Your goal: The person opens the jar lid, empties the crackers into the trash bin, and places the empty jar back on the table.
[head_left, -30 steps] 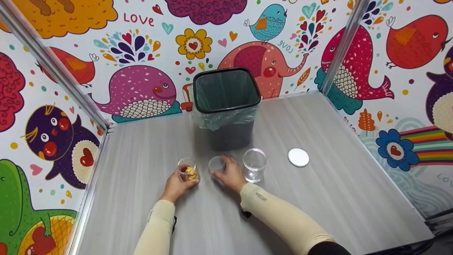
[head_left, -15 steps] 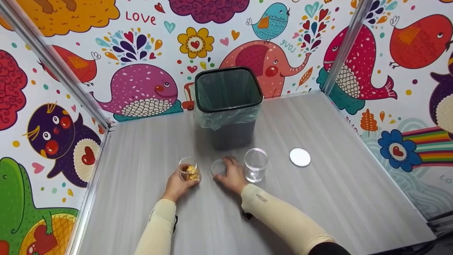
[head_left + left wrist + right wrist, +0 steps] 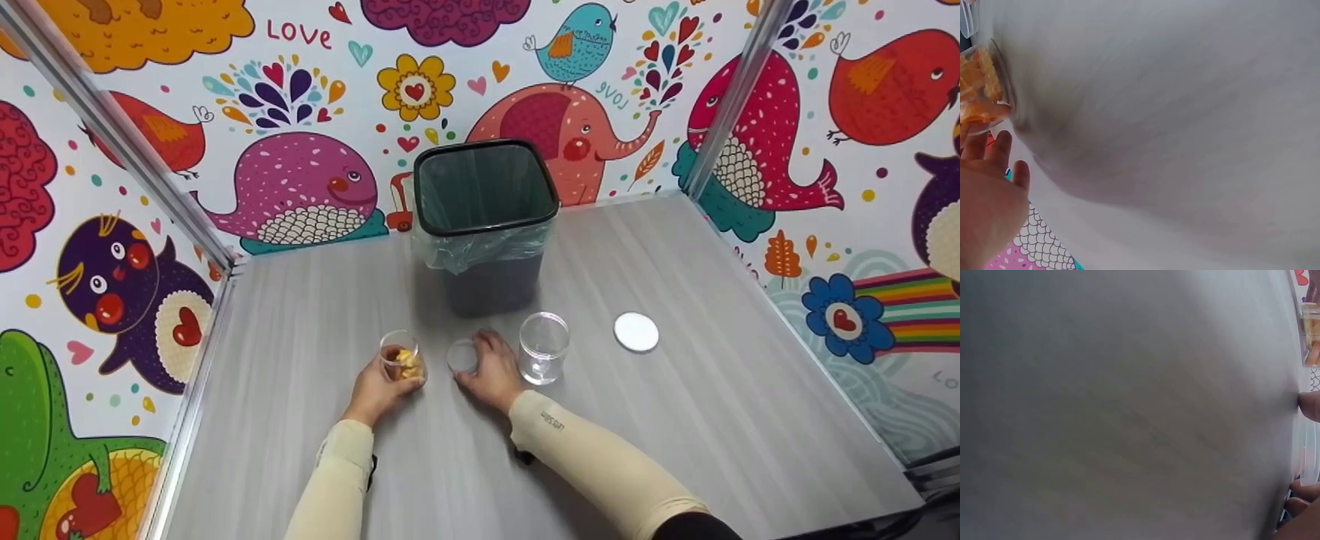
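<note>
My left hand [image 3: 382,394] holds a clear cup-like jar [image 3: 391,345] upright on the table, its fingers and thumb around the lower wall. Orange-yellow pieces [image 3: 983,73] of what looks like fruit lie inside the jar. To its right, my right hand [image 3: 491,373] grips a thin clear round lid [image 3: 459,357] at the edge, thumb on the near side and fingers on the far side. In the right wrist view the translucent lid [image 3: 1310,450] shows between thumb and fingers, low at the tabletop. Just right of that hand stands a larger clear jar [image 3: 544,349].
Behind the hands stands a dark bin [image 3: 491,277] lined with a green bag. A white round disc [image 3: 636,332], like a lid, lies on the grey table [image 3: 720,435] to the right. Patterned panels [image 3: 300,180] with metal posts enclose the table's back and sides.
The right hand has brought the clear lid slightly down and nearer to me, close to the tabletop. The left hand stays around the jar of orange pieces. The head view has shifted a little.
</note>
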`<action>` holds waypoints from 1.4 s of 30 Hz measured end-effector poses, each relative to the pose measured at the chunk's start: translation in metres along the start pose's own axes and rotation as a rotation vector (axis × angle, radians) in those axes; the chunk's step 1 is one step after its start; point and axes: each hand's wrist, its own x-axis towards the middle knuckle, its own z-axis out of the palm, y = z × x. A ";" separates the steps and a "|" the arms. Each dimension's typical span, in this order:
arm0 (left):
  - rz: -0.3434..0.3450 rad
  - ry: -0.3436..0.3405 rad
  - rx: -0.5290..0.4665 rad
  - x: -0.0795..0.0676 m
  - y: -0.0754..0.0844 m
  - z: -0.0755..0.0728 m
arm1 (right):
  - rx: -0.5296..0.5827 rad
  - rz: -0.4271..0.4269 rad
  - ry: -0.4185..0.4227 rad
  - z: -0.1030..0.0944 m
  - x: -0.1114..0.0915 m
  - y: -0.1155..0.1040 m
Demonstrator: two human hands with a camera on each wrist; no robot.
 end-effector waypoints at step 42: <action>-0.025 -0.010 0.015 0.000 0.002 0.000 | 0.409 -0.079 0.144 -0.234 0.083 -0.012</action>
